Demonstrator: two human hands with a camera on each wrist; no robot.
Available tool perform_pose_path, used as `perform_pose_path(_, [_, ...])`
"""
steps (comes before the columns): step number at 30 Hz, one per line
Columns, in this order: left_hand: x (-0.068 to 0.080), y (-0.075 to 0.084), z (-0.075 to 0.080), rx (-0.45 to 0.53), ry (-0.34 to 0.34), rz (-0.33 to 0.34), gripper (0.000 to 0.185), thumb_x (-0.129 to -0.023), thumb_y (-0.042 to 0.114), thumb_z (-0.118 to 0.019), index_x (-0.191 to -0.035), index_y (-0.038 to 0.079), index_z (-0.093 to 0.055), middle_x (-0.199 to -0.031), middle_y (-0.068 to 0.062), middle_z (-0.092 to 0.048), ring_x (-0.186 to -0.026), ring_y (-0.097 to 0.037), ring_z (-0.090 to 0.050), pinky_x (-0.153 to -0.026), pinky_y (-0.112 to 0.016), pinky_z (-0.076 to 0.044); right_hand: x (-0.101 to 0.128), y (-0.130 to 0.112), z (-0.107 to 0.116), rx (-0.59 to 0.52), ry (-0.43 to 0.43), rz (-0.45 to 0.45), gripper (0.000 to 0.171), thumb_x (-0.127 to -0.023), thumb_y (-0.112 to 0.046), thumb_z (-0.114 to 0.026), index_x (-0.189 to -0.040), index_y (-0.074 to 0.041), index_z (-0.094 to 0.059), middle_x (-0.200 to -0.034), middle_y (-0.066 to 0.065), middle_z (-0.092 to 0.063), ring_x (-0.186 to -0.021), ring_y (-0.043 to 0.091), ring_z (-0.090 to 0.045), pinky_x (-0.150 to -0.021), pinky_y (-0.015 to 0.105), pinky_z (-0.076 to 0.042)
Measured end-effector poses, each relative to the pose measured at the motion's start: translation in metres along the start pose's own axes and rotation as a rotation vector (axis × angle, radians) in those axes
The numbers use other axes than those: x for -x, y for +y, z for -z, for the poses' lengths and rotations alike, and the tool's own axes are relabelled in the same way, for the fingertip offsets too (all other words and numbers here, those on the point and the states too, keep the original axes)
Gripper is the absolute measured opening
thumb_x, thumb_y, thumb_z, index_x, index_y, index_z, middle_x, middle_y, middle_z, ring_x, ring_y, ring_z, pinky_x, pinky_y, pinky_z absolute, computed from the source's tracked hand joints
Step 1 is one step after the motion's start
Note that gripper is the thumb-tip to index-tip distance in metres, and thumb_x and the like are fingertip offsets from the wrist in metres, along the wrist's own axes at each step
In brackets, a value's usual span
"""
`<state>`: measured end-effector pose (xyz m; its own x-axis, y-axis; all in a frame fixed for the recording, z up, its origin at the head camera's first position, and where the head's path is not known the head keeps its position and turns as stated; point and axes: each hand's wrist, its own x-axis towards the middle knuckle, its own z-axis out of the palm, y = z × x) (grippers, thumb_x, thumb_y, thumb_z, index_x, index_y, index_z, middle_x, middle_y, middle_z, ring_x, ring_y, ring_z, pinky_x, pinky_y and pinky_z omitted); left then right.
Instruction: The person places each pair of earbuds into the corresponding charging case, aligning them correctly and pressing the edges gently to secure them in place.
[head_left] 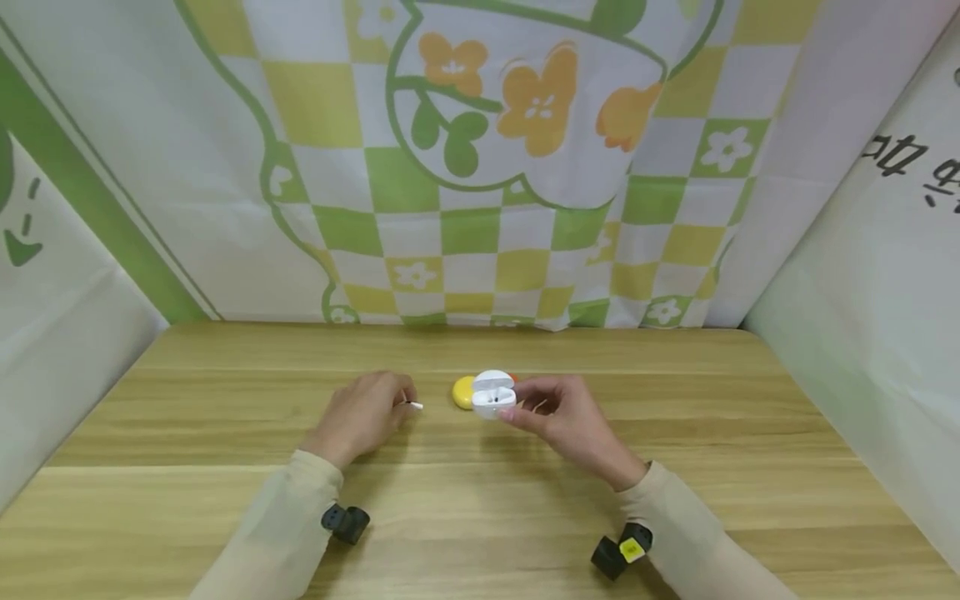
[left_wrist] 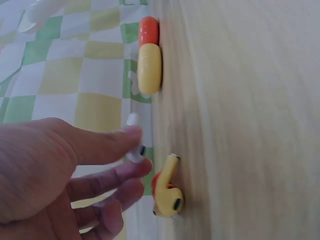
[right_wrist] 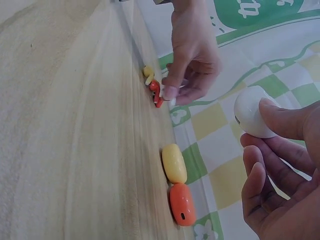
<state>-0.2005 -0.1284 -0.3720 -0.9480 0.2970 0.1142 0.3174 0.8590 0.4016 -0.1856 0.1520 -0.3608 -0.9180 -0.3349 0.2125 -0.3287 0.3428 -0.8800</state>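
Note:
My left hand (head_left: 399, 405) pinches a white earbud (left_wrist: 134, 146) between thumb and fingers just above the wooden table (head_left: 480, 517); its stem (head_left: 415, 406) pokes out to the right. My right hand (head_left: 519, 410) holds a white earbud case (head_left: 492, 393) with its lid open, lifted off the table; the case (right_wrist: 252, 112) shows round in the right wrist view. Under the left hand lie a yellow earbud (left_wrist: 170, 194) and an orange earbud (right_wrist: 156, 93).
A shut yellow case (head_left: 462, 392) and a shut orange case (right_wrist: 182, 204) lie side by side behind the white case. A checked flower cloth (head_left: 480, 167) hangs at the table's back, with white sheets on both sides.

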Motion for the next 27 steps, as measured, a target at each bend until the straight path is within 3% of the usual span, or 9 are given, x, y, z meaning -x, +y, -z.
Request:
perform_pose_path(8, [0.004,0.006,0.006,0.096,0.016,-0.055,0.006,-0.097,0.017,-0.071,-0.102,0.015,-0.071,-0.087,-0.001,-0.069,-0.074,-0.014,-0.060,-0.067,-0.038,-0.051,-0.002,-0.002,0.003,-0.003,0.014,-0.013,0.022,-0.085,-0.010,-0.083,-0.104,-0.001,-0.078,-0.090,0.006,-0.073,-0.074,0.017,-0.062,-0.064,0.024,-0.051])
perform_pose_path(12, [0.002,0.008,0.011,0.209,-0.008,-0.078,0.005,-0.099,0.015,-0.068,-0.103,0.014,-0.069,-0.087,-0.004,-0.069,-0.070,-0.015,-0.063,-0.064,-0.034,-0.052,-0.002,-0.002,0.004,-0.010,0.021,-0.013,0.021,-0.085,-0.010,-0.083,-0.103,-0.002,-0.078,-0.093,0.006,-0.074,-0.075,0.017,-0.062,-0.065,0.024,-0.052])
perform_pose_path(19, [0.001,0.011,0.019,0.395,0.004,-0.098,0.007,-0.097,0.009,-0.070,-0.104,0.009,-0.072,-0.093,-0.006,-0.069,-0.081,-0.020,-0.067,-0.058,-0.027,-0.056,-0.007,-0.006,0.001,-0.004,0.008,0.011,0.022,-0.086,-0.011,-0.083,-0.105,-0.001,-0.078,-0.090,0.007,-0.074,-0.074,0.017,-0.063,-0.065,0.024,-0.052])
perform_pose_path(23, [-0.001,0.013,0.020,0.417,0.018,-0.138,0.008,-0.095,0.009,-0.073,-0.103,0.008,-0.073,-0.092,-0.004,-0.071,-0.080,-0.018,-0.068,-0.058,-0.028,-0.056,-0.009,-0.008,0.001,-0.013,0.014,0.013,0.022,-0.085,-0.010,-0.083,-0.105,0.000,-0.078,-0.091,0.008,-0.074,-0.076,0.018,-0.063,-0.066,0.024,-0.052])
perform_pose_path(27, [-0.001,0.015,0.022,0.429,0.025,-0.135,0.008,-0.094,0.013,-0.075,-0.101,0.009,-0.073,-0.092,-0.003,-0.071,-0.081,-0.017,-0.067,-0.059,-0.029,-0.056,-0.010,-0.009,0.001,-0.021,0.018,0.009,0.022,-0.085,-0.009,-0.083,-0.103,0.000,-0.078,-0.092,0.008,-0.074,-0.076,0.018,-0.063,-0.066,0.024,-0.053])
